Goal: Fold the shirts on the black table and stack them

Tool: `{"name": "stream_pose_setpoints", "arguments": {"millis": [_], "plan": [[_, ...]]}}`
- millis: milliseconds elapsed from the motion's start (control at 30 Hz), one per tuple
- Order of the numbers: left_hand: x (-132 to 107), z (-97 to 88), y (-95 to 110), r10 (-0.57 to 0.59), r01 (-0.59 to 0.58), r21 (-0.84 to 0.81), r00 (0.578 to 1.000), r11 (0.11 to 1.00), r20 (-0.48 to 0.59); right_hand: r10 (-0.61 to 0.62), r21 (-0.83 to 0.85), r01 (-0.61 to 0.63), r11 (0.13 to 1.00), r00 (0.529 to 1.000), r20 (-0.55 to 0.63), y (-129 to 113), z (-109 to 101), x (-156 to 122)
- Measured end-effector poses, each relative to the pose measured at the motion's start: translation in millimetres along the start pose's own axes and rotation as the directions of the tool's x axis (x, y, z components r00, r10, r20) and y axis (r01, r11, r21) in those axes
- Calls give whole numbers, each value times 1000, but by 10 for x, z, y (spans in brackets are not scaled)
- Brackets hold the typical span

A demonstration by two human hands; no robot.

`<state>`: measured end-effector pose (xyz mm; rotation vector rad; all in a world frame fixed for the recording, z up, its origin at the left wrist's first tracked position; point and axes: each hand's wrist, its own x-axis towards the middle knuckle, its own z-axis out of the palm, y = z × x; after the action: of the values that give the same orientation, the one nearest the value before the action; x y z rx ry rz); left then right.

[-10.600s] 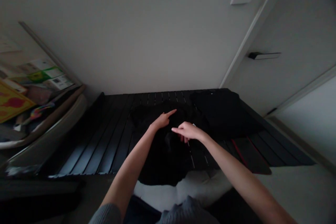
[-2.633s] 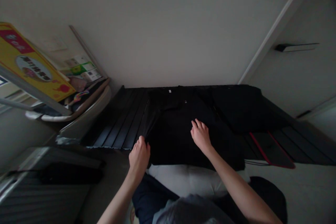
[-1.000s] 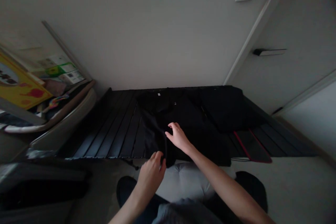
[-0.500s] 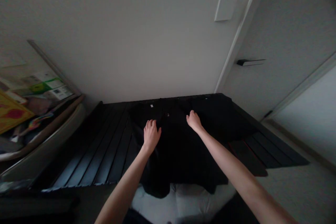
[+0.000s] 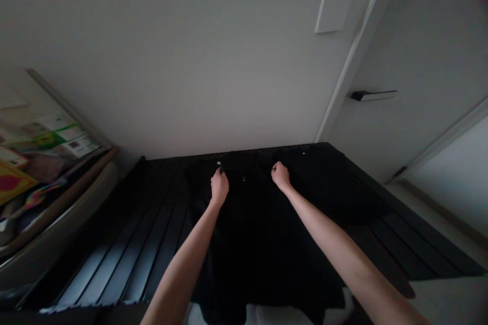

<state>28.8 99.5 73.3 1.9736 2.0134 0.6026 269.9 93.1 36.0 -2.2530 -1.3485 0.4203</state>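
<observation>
A black garment (image 5: pixel 251 233) lies spread on a low black slatted table (image 5: pixel 125 233), its near edge hanging off the front. Both my arms reach to the garment's far end by the wall. My left hand (image 5: pixel 219 186) is closed on the cloth there, next to a small white tag (image 5: pixel 218 163). My right hand (image 5: pixel 280 175) is closed on the same far edge, a hand's width to the right. A tiny pale button or stud (image 5: pixel 244 179) shows between the hands.
A second dark garment (image 5: pixel 335 183) lies on the table's right part. At left stands a rounded grey seat or bin (image 5: pixel 57 213) stacked with colourful boxes (image 5: pixel 46 137). A white wall rises behind; a door with a dark handle (image 5: pixel 373 95) is at right.
Both hands have slid from flat on the garment's upper part to its far edge and curled shut on the cloth. My head has moved closer over the table.
</observation>
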Motion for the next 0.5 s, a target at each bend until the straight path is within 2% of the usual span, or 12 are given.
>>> {"name": "stream_pose_setpoints", "arguments": {"millis": [67,133,167,200,267,300,333,400,500], "plan": [[116,-55,150,57,-66,-104,995,992,-88,-28,50,31,998,997,-66,-21,-67,75],[175,-16,278,162,-188,-219,978,957,-132,-45,81,56,995,990,-136,-42,-178,142],[176,44,318,215,-234,-249,971,940,-101,-52,94,69,993,984,-171,-51,-247,177],[159,125,338,252,-249,-244,968,937,-17,-56,111,81,991,977,-207,-58,-322,215],[83,330,318,254,-230,-120,934,966,252,-54,169,103,980,961,-272,-75,-479,305],[34,439,285,235,-238,-38,904,971,356,-51,209,116,971,955,-292,-92,-554,357],[-15,540,245,225,-261,33,882,965,414,-50,249,129,960,952,-303,-120,-621,411],[-93,699,165,251,-328,121,872,937,420,-62,298,156,942,952,-301,-227,-718,510],[-135,801,103,278,-357,174,890,918,360,-149,364,256,896,943,-298,-557,-723,560]]}}
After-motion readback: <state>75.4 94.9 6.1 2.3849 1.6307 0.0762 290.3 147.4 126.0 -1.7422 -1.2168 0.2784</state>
